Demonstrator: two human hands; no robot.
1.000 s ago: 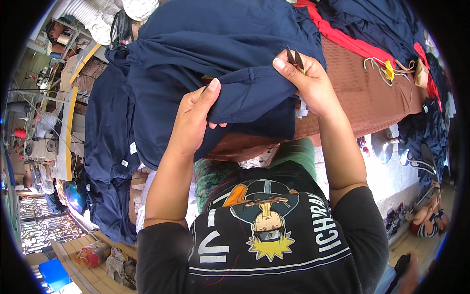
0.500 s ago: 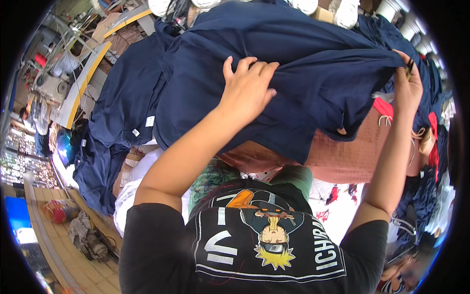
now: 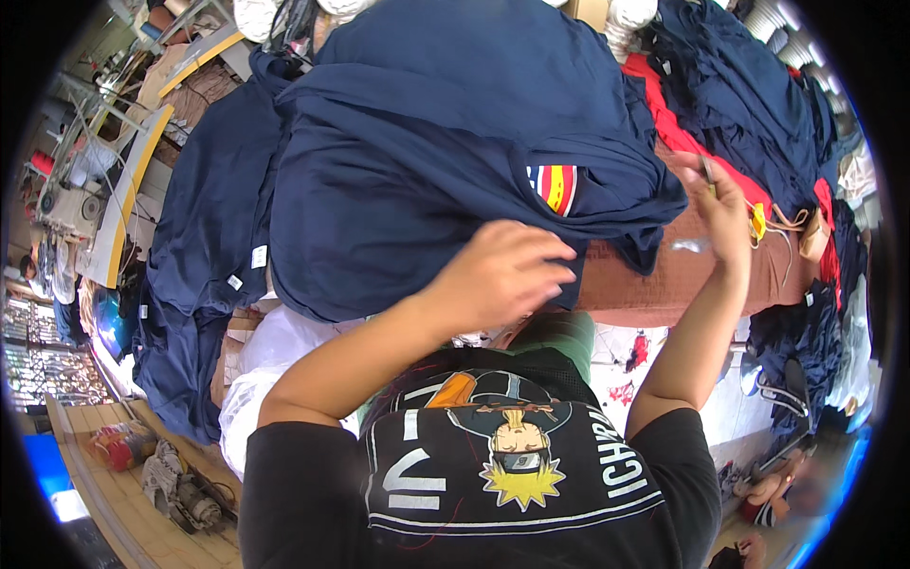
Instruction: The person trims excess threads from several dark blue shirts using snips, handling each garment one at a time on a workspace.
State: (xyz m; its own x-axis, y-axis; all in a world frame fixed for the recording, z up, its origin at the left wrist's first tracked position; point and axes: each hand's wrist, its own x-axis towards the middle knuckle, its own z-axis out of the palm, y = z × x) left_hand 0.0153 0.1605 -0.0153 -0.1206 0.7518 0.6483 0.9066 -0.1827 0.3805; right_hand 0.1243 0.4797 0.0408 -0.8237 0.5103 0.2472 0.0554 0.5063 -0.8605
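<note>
A navy garment [image 3: 398, 199] lies spread in front of me over more navy cloth. Through an opening in it, a red, yellow and white print [image 3: 556, 188] shows. My left hand [image 3: 507, 270] hovers at the garment's near edge, slightly blurred, fingers apart and holding nothing. To the right of the garment my right hand [image 3: 716, 204] is raised, clear of the cloth. Small dark thread snips [image 3: 708, 173] stick up from its closed fingers; the rest of the tool is hidden in the hand.
Brown cloth [image 3: 654, 284] covers the surface on the right, with a red strip [image 3: 664, 109] across it. More navy garments [image 3: 213, 190] hang at the left beside a white bag [image 3: 251, 389]. White thread cones [image 3: 630, 14] line the back. A sewing machine [image 3: 81, 209] stands far left.
My right hand has let go of the garment's corner and moved left and down. The cloth has dropped, uncovering the print. My left hand has lifted off and come nearer me.
</note>
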